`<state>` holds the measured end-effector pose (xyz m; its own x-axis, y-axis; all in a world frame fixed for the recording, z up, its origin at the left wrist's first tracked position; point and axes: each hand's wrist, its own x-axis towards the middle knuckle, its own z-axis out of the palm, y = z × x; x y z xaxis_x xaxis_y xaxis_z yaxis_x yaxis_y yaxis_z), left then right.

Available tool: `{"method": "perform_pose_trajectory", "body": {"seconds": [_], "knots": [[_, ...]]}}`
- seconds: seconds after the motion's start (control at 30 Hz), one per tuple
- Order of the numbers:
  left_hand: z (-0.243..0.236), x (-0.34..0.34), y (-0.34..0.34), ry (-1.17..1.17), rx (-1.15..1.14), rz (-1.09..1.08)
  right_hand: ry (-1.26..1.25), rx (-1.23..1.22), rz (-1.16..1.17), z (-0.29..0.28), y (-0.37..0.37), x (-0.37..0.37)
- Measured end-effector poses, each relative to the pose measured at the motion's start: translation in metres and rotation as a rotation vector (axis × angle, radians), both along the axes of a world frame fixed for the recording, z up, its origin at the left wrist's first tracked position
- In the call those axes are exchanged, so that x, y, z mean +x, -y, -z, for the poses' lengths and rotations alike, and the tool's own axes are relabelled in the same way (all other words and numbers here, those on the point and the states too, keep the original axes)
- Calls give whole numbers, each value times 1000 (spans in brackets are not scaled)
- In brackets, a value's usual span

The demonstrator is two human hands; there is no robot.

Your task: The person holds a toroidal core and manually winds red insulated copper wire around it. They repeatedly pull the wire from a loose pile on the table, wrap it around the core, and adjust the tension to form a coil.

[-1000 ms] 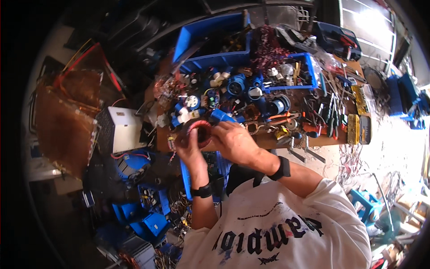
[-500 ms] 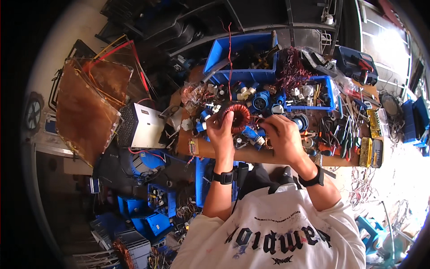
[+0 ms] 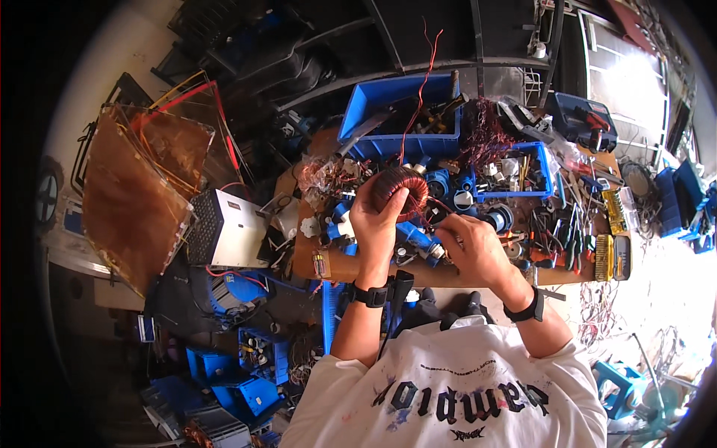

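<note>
A ring-shaped coil (image 3: 403, 178) wound with reddish copper wire is held up over the crowded bench by my left hand (image 3: 374, 222), its thumb across the coil's face. A long thin red wire (image 3: 420, 97) rises from the coil's top. More red wire runs from the coil's right side toward my right hand (image 3: 476, 252), whose fingers are curled and pinched on it just right and below the coil. Blue and white cylindrical parts lie on the bench beneath both hands.
The wooden bench (image 3: 340, 265) carries a large blue bin (image 3: 399, 138), a smaller blue tray (image 3: 511, 190), pliers (image 3: 571, 246) and yellow bit cases (image 3: 607, 261). A white metal-cased unit (image 3: 239, 231) and brown panels (image 3: 131, 209) stand at left; blue bins sit on the floor.
The view has shifted. Since a second ago the long red wire has come into sight above the coil. My right hand has moved down and rightward, away from the coil, with wire stretched between.
</note>
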<state>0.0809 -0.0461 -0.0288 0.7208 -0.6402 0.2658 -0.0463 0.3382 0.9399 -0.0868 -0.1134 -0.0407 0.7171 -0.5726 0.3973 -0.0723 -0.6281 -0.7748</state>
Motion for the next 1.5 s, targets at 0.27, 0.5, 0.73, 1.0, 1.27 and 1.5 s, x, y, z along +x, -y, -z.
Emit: {"method": "perform_pose_trajectory", "body": {"seconds": [0.27, 0.5, 0.73, 1.0, 1.27, 1.5], "knots": [[-5, 42, -10, 108, 29, 86, -55, 105, 69, -31, -18, 65], [10, 85, -7, 160, -53, 63, 49, 89, 306, -23, -32, 117], [17, 103, -6, 91, -18, 3, 51, -48, 444, -4, -58, 130], [18, 107, 2, 49, -160, 40, -13, -106, 451, -11, -54, 128], [11, 109, 6, 103, -125, 106, 8, 79, 300, -24, -35, 124], [6, 99, 3, 8, -86, 166, 136, 165, 362, -27, -25, 147]]}}
